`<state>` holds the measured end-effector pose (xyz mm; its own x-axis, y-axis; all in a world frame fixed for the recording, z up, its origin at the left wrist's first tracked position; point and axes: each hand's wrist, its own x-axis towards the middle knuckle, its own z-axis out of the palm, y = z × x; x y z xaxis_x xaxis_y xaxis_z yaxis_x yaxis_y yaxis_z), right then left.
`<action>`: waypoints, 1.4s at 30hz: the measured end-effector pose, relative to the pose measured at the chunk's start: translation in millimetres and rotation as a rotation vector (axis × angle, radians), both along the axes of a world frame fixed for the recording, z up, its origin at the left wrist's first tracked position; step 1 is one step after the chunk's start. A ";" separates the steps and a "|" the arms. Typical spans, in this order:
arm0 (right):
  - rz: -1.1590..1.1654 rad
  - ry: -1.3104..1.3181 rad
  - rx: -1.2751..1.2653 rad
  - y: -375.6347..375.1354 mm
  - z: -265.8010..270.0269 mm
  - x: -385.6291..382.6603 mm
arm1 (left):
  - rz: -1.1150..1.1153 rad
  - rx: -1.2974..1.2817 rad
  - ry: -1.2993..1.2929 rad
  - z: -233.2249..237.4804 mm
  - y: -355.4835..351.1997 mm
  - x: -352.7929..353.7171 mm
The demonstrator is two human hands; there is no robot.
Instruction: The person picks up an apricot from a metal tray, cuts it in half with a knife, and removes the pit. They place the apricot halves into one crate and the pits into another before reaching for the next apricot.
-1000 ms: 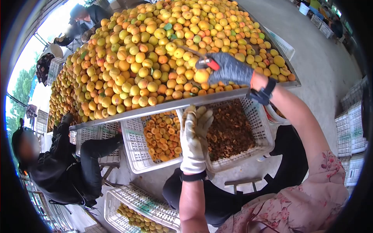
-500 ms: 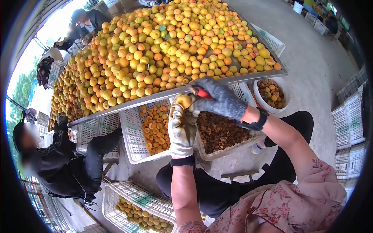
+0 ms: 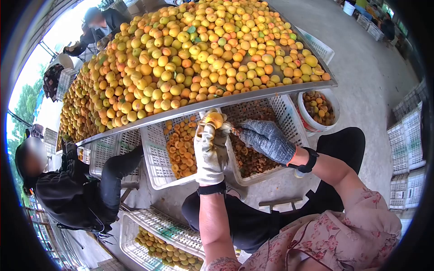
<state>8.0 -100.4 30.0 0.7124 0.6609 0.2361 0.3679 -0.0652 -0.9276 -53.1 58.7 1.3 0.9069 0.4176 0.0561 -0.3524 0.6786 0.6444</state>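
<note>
My left hand (image 3: 210,151), in a white work glove, is closed around an apricot (image 3: 214,119) just in front of the table's edge. My right hand (image 3: 267,141), in a grey knitted glove, is closed beside it, knuckles up. A small brownish bit (image 3: 235,131) shows at its fingertips, close to the left glove. The red-handled tool seen in that hand earlier is now covered by the fingers. Below the left hand is a white crate of apricot halves (image 3: 181,156). Under the right hand stands a crate of brown pits or scraps (image 3: 248,165).
A metal-edged table (image 3: 208,105) piled with whole apricots (image 3: 181,58) spans the front. A white bucket of fruit (image 3: 318,109) stands right of it. One co-worker (image 3: 68,189) sits at left, another (image 3: 101,29) beyond. Stacked crates (image 3: 407,149) line the right; another crate (image 3: 158,230) is below.
My right hand has turned and moved down and right, away from the apricot, over the crate of brown scraps. The red handle has gone from sight. My left hand keeps the apricot.
</note>
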 end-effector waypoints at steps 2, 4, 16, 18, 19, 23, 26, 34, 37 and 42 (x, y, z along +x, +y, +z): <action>-0.003 -0.044 -0.005 -0.6 -1.1 -0.1 | -0.012 -0.009 0.011 0.3 -0.2 -0.4; -0.009 -0.089 -0.010 -1.2 -3.7 0.2 | -0.008 -0.004 0.014 3.8 -2.9 1.6; 0.036 0.666 0.081 17.5 -1.1 9.5 | 0.046 0.086 0.114 17.1 -8.4 6.0; 0.020 0.449 0.031 21.8 -2.5 11.1 | 0.084 0.126 0.119 17.3 -9.6 8.1; 0.028 0.442 0.033 24.8 -4.4 12.3 | 0.120 0.165 0.127 17.4 -9.4 9.4; -0.031 0.140 -0.101 37.8 -13.8 12.6 | -0.152 -0.369 -0.099 -6.8 0.9 12.0; -0.040 0.154 -0.045 37.4 -17.0 9.5 | -0.039 -0.232 0.022 2.2 -2.4 13.6; -0.079 0.044 -0.094 41.4 -29.6 5.7 | 0.077 -0.061 0.045 -23.6 -1.0 19.6; -0.090 -0.079 -0.080 38.7 -23.7 4.3 | 0.024 -0.156 0.167 -13.0 -3.2 13.6; -0.061 0.161 -0.050 33.0 -16.4 13.3 | 0.067 -0.087 0.174 -4.1 -6.0 13.7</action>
<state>21.4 -67.4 13.6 0.7776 0.6231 0.0842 0.2092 -0.1300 -0.9692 -39.3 52.6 -2.8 0.8696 0.4742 -0.1376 -0.2875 0.7128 0.6397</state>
